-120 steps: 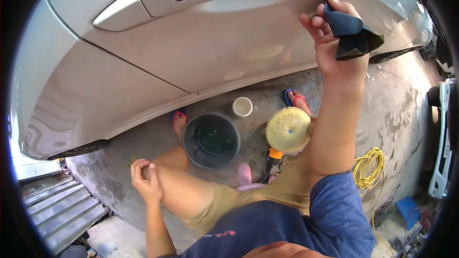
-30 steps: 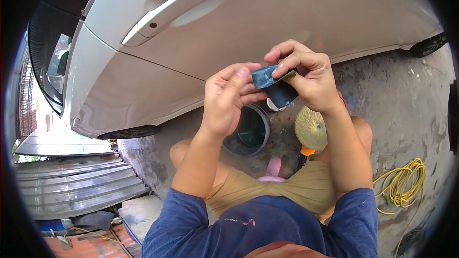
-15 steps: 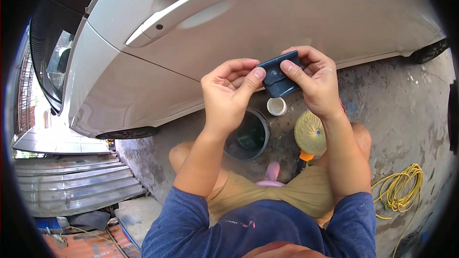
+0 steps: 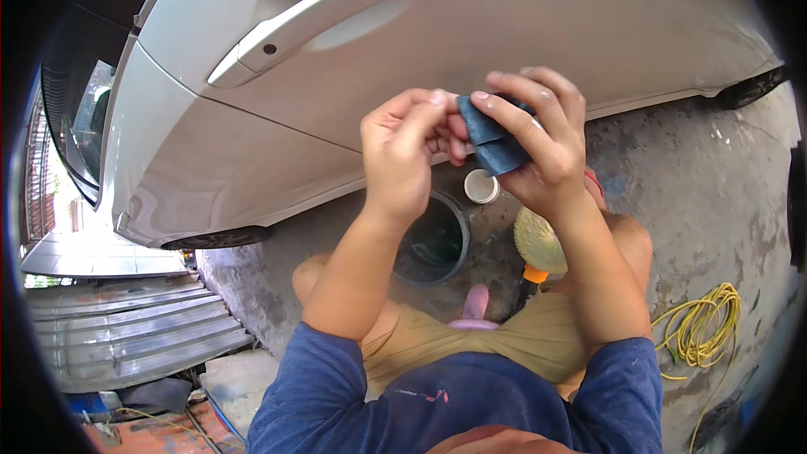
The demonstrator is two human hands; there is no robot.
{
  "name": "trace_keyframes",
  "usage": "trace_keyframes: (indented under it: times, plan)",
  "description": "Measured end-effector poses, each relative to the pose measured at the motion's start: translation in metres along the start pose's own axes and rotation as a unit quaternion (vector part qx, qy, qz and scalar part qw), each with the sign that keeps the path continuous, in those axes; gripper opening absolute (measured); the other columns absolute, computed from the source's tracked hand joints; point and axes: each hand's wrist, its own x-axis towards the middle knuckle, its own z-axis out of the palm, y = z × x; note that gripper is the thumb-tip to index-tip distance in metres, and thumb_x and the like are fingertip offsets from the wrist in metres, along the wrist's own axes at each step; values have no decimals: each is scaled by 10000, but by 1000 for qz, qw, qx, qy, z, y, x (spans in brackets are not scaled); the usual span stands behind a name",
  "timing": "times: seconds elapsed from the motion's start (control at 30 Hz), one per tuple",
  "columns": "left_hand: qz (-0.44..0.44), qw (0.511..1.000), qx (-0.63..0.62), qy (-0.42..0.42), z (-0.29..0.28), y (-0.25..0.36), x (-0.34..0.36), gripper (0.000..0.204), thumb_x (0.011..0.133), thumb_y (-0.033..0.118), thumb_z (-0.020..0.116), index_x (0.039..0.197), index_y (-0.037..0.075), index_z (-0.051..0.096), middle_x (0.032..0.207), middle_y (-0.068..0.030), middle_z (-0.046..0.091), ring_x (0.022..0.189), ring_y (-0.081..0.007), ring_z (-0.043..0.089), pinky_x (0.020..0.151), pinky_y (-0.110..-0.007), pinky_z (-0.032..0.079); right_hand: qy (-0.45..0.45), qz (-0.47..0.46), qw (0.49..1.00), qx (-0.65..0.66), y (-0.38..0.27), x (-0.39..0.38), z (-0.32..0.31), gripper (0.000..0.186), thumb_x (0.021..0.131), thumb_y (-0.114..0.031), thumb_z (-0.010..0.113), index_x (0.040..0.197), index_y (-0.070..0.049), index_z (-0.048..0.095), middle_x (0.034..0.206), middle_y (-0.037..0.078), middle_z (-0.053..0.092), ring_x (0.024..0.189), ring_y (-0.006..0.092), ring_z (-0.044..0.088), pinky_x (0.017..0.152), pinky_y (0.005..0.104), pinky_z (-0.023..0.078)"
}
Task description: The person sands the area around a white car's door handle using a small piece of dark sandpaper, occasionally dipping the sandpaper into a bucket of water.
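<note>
I see both hands raised before silver car door (image 4: 521,25). Right hand (image 4: 538,147) grips folded dark blue cloth (image 4: 492,141), fingers curled around it. Left hand (image 4: 408,151) pinches cloth's near edge with fingertips. Below: dark bucket (image 4: 437,244), small white cup (image 4: 482,187), yellow polishing pad (image 4: 538,242), yellow cord (image 4: 702,332) on concrete.

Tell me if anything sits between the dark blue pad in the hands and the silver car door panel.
Nothing visible does. Both the left hand and the right hand hold the folded dark blue pad in the air in front of the silver car door panel. The bucket and small white cup sit lower, on the ground.
</note>
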Motion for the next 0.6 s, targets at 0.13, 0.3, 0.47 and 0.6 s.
trace_keyframes:
  times: [0.13, 0.3, 0.47, 0.6]
  plan:
    - [99, 986, 133, -30, -2, 7, 3, 145, 938, 6, 678, 1074, -39, 700, 886, -76, 671, 704, -97, 627, 615, -235, 518, 27, 167, 945, 279, -5, -2, 6, 248, 839, 2, 806, 1071, -15, 722, 1061, 114, 730, 905, 207, 680, 827, 317, 538]
    - [96, 970, 205, -94, -5, 10, 3, 127, 943, 37, 717, 1060, -11, 701, 930, -29, 652, 741, -86, 623, 637, -234, 518, -1, 261, 891, 372, -11, 2, 0, 162, 896, 7, 743, 1059, 8, 743, 975, 73, 753, 863, 142, 691, 772, 298, 547]
    - [237, 895, 361, -108, -6, 14, 12, 97, 912, 78, 725, 923, 15, 651, 843, -58, 642, 704, -94, 603, 614, -255, 494, 6, 313, 852, 419, -30, 16, -5, 149, 912, 17, 714, 1060, 36, 724, 926, 62, 737, 860, 125, 672, 770, 279, 542]
    - [420, 759, 487, -102, -3, 32, 27, 93, 916, 85, 707, 913, 8, 656, 821, -32, 642, 710, -110, 581, 627, -246, 453, 24, 238, 898, 370, -22, 28, 2, 161, 913, 18, 763, 1062, 33, 704, 1020, 59, 719, 930, 114, 665, 807, 243, 547]
